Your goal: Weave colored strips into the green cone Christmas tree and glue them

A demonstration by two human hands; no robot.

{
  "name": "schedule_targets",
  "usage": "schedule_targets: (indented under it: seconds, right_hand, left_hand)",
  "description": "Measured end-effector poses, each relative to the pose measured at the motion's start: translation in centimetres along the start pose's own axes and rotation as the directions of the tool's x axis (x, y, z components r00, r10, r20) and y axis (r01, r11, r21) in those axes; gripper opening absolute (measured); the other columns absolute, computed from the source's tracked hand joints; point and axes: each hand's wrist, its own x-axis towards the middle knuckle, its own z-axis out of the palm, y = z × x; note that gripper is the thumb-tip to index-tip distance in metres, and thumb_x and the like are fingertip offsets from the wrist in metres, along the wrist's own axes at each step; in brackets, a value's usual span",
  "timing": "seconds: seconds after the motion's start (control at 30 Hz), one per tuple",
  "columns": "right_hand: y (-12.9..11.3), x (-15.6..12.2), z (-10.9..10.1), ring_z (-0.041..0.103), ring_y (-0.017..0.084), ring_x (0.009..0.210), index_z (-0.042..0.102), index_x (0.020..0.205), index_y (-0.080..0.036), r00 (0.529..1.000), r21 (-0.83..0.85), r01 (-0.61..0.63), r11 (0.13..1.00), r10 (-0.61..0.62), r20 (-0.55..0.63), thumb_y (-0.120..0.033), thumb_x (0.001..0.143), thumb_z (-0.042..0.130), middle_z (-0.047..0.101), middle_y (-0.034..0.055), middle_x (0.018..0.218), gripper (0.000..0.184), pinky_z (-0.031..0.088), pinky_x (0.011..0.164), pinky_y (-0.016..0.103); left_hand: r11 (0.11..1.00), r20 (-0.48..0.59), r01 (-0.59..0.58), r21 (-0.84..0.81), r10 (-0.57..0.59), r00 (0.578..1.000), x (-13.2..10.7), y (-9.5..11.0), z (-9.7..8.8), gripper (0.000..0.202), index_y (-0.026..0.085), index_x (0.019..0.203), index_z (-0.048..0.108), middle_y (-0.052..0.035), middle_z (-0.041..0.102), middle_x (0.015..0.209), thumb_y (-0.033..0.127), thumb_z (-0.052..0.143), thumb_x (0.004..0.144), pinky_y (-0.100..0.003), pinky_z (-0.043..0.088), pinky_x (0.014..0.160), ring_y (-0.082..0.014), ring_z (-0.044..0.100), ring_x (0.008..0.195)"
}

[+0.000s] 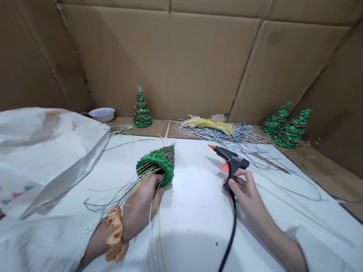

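At the left, a pale bag (pixel 43 142) lies on the white surface (pixel 196 207). Beside it, the left hand (pixel 144 197) grips a tilted green tree (pixel 167 157) at its hollow base, where thin wires (pixel 126 191) trail out. Farther right, the right hand (pixel 245 189) clasps a black glue gun (pixel 231 158) by its handle, orange nozzle pointing left.

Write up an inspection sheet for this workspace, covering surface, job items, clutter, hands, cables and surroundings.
Surface: white table, dark speck near the front.
Job items: tilted green tree, open base showing, thin wires trailing from it; glue gun, nozzle pointing left.
Clutter: white bag at left; bowl, single tree, wire pile and paired trees behind.
Hands: left hand grips the tilted green tree; right hand holds the glue gun.
Cables: black cord leaves the bottom edge; plug out of view.
Surroundings: cardboard walls; other people, nothing seen.
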Motion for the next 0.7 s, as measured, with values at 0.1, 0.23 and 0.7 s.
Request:
schedule_targets:
  seconds: [0.1,0.23,0.7]
  right_hand:
    - [-0.4,-0.2,0.3,0.061,0.016,0.075,0.035,0.090,-0.025,0.993,0.132,-0.097,0.986,0.105,-0.059,-0.050,0.064,0.068,0.062,-0.0014,0.080,0.048,0.048,0.071,0.030]
    - [-1.8,-0.7,0.6,0.062,0.019,0.081,0.051,0.092,-0.019,0.974,0.113,-0.218,0.969,0.209,0.083,-0.045,0.063,0.071,0.065,0.0067,0.087,0.044,0.047,0.079,0.033]
    - [-2.8,-1.8,0.6,0.054,0.011,0.064,0.046,0.087,-0.022,0.957,0.284,-0.284,0.916,0.255,0.136,-0.032,0.076,0.062,0.056,-0.0040,0.069,0.021,0.044,0.060,0.023]
  left_hand:
    - [0.993,0.034,-0.081,0.087,0.079,0.996,-0.2,0.0,0.0,0.024,0.016,0.106,0.049,-0.0099,0.060,0.100,0.018,0.038,0.084,-0.036,0.046,0.077,-0.0229,0.059,0.089]
    - [0.980,0.135,-0.109,0.165,0.087,0.987,-0.3,0.2,-0.3,0.026,0.016,0.106,0.049,-0.0096,0.060,0.100,0.015,0.034,0.086,-0.036,0.047,0.076,-0.0230,0.060,0.087]
    - [0.816,0.346,-0.298,0.495,0.129,0.929,1.1,2.4,-1.0,0.034,0.010,0.111,0.050,-0.0104,0.059,0.099,0.003,0.031,0.084,-0.031,0.053,0.057,-0.0201,0.062,0.071]
